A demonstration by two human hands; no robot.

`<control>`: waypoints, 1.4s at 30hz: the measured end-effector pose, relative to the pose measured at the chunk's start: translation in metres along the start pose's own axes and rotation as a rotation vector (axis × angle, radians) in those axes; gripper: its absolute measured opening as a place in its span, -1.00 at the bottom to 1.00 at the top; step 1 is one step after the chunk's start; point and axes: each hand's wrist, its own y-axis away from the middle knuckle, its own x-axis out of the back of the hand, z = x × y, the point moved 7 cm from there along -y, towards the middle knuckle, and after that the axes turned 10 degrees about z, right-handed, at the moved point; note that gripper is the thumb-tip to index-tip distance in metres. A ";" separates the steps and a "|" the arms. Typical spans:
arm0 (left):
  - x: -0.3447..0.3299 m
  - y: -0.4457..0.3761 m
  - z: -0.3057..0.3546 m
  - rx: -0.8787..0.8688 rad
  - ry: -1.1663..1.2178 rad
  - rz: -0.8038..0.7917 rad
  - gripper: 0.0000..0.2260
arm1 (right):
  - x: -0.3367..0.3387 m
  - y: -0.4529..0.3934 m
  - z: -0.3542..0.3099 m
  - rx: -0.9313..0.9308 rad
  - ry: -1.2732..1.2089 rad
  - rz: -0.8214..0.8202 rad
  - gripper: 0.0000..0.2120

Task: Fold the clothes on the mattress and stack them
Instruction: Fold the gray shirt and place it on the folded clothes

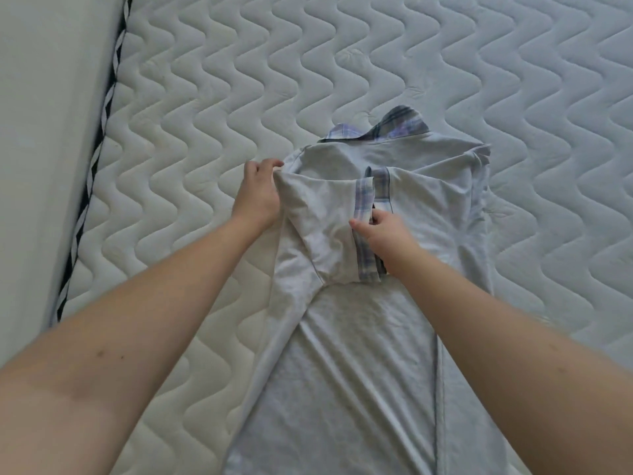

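Left hand: your fingers curl over the folded shoulder edge of the grey shirt, gripping the cloth.
Right hand: your thumb and fingers pinch the plaid sleeve cuff, folded across the shirt's back.
Shirt: lies back-up on the quilted mattress, running from beyond your fingers down between your forearms.
Collar: plaid, just beyond both hands.
Other sleeve cuff: just beyond your right fingers.
Mattress edge: striped piping, well left of your left hand.
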 end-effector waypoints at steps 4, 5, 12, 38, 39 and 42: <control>-0.013 -0.035 -0.009 -0.044 -0.131 -0.216 -0.45 | 0.003 0.003 -0.006 0.076 0.017 0.019 -0.72; -0.017 -0.041 -0.005 -0.082 -0.132 -0.269 -0.46 | 0.003 0.005 -0.007 0.092 -0.022 0.020 -0.75; -0.028 -0.068 0.023 -0.257 -0.268 -0.425 -0.84 | 0.017 0.018 -0.005 0.200 -0.155 0.083 -0.81; -0.036 -0.111 0.041 -0.267 -0.627 -0.382 -0.72 | 0.059 0.011 0.031 0.164 -0.152 0.325 -0.83; -0.038 -0.110 0.041 -0.252 -0.621 -0.377 -0.72 | 0.060 0.009 0.033 0.156 -0.143 0.322 -0.82; -0.043 -0.108 0.040 -0.186 -0.506 -0.375 -0.72 | 0.060 0.005 0.037 0.121 -0.148 0.263 -0.81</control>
